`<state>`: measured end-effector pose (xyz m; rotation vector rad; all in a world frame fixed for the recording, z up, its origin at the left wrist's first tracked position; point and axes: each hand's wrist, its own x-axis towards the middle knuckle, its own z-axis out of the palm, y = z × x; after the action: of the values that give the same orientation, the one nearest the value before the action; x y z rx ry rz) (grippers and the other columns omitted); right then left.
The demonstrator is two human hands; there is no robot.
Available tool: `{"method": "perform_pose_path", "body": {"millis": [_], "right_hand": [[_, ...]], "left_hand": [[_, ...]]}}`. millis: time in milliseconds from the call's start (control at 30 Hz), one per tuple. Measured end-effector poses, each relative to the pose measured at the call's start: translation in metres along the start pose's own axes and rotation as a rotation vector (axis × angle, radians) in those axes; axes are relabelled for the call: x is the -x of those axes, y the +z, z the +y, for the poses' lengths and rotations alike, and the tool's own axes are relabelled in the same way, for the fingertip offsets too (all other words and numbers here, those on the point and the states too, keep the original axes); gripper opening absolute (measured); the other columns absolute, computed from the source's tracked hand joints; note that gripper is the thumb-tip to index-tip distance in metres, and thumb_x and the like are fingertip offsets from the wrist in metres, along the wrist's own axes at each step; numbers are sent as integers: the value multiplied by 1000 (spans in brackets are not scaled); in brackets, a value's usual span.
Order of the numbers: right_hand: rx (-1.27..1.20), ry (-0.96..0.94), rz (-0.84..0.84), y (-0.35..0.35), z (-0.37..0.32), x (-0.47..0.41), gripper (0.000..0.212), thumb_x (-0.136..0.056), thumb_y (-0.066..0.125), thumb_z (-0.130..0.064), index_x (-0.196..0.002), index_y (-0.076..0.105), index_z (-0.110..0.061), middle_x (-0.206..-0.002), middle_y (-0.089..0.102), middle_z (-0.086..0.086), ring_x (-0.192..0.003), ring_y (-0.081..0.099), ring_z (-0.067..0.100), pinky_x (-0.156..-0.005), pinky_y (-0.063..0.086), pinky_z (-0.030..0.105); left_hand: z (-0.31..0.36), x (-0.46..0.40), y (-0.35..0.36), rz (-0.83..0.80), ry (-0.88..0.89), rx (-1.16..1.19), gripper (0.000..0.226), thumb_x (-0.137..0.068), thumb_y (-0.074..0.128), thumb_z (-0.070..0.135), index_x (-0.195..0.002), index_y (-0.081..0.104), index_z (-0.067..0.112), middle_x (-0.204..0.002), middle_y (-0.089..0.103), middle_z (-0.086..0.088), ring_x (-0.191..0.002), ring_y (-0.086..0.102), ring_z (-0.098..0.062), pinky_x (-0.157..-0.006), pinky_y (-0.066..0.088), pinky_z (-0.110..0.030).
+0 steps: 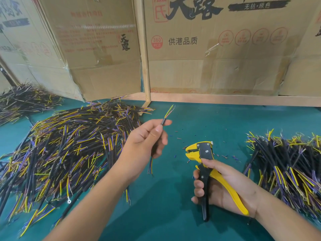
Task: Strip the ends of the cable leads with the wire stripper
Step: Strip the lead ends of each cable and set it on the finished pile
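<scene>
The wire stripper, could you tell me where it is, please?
In the head view, lower right of centre: the right hand holds the wire stripper above the green mat.

My left hand held one cable above the mat, my right hand the wire stripper just right of it, between cable piles at left and right, cartons standing behind.

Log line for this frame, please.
left hand: holds black cable, leads up | right hand: grips yellow-black wire stripper | apart, above green mat
</scene>
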<state>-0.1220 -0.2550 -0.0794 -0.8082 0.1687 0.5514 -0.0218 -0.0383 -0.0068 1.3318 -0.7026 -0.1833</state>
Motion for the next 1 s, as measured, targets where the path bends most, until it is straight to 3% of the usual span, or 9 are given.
{"method": "perform_pose_path", "body": {"millis": [267,500,633,767,900,1000], "right_hand": [[0,4,-9,0,-1,-1,42,-87,75,-41,-91,66,0,-77,51,17,-68,53,33,-85,50,54],[7,-4,-2,4,0,2,41,-86,76,-39,-92,66,0,-78,51,17,-67,52,33,-84,50,54],[1,-11,0,5,0,3,41,-86,76,-39,-92,65,1,-78,50,17,-68,52,33,-84,49,54],[17,-21,-36,3,-1,3,41,-91,70,-41,-96,65,0,-80,52,17,-71,54,33,-86,48,55],[95,-73,-34,9,2,5,41,-89,72,-42,-96,66,-3,-79,53,16,-71,55,32,-83,50,54],[142,-122,-23,21,3,11,40,-87,75,-40,-97,65,-4,-79,52,16,-71,53,32,-83,50,52]], "left_hand": [[1,1,-2,-81,50,-24,15,-102,47,18,-111,54,27,-86,63,-1,-52,39,-13,-46,30,-20],[3,2,0,-120,87,-78,27,-102,45,14,-121,54,31,-96,66,0,-57,38,-14,-49,32,-18],[2,2,0,-106,84,-130,29,-101,45,16,-122,56,32,-89,61,0,-55,33,-11,-49,30,-17],[0,1,1,11,95,-267,23,-98,49,24,-116,62,33,-71,39,-6,-54,28,-8,-49,27,-15],[0,2,1,11,141,-403,19,-102,50,21,-115,62,27,-68,33,-9,-58,31,-9,-53,29,-21],[0,4,3,0,127,-460,20,-100,47,26,-115,61,30,-72,38,-13,-59,35,-26,-54,35,-40]]}}
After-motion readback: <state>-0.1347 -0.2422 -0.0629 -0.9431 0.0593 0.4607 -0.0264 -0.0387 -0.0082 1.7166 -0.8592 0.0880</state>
